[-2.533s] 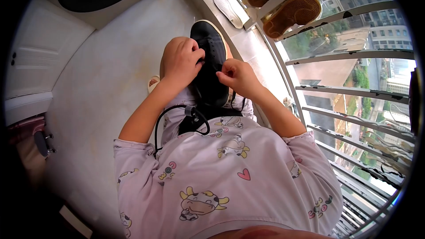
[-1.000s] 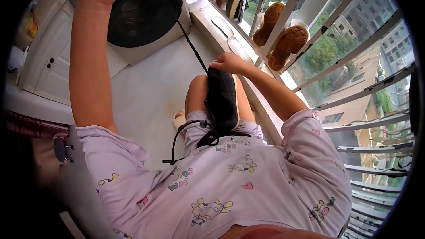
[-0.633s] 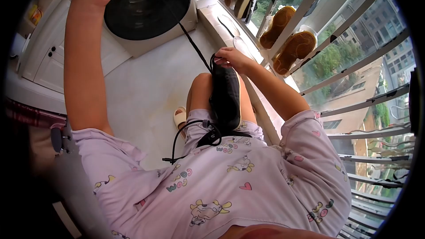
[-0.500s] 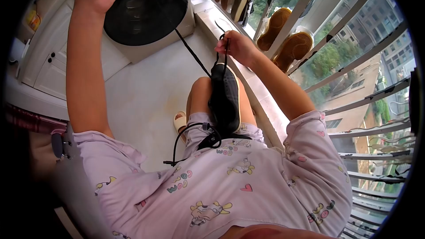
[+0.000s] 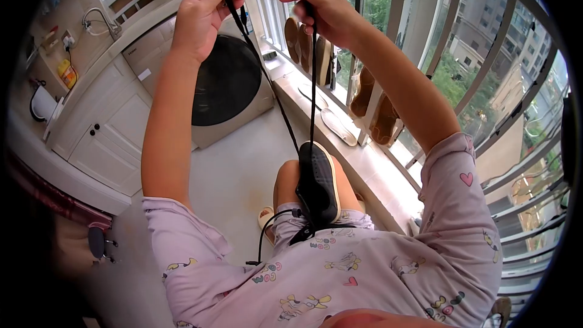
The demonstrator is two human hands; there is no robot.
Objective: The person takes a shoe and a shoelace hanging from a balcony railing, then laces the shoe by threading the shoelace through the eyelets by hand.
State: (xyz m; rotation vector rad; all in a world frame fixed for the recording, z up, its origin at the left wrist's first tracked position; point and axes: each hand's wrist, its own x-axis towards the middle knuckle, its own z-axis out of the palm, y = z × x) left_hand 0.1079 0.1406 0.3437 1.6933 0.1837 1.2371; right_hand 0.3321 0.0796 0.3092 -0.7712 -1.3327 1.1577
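Note:
A black shoe (image 5: 317, 185) with a pale sole edge rests on my lap, its toe pointing away from me. Two ends of a black shoelace (image 5: 277, 98) rise from it, pulled up long and nearly straight. My left hand (image 5: 207, 9), raised at the upper middle, pinches one lace end between thumb and fingers, the other fingers spread. The other lace end runs up into my right hand (image 5: 325, 15), which is closed on it at about the same height. The fingertips of my right hand are slightly blurred.
A washing machine (image 5: 267, 94) with a dark round door stands ahead beside white cabinets (image 5: 112, 146). Insoles (image 5: 337, 126) lie on the ledge to the right, and brown-soled shoes (image 5: 384, 120) lean in the window railing. A slipper (image 5: 265, 218) is by my leg.
My right hand has risen from near the shoe's toe, drawing its lace end up long. My left hand has come fully into view with the other end. The view has tilted up.

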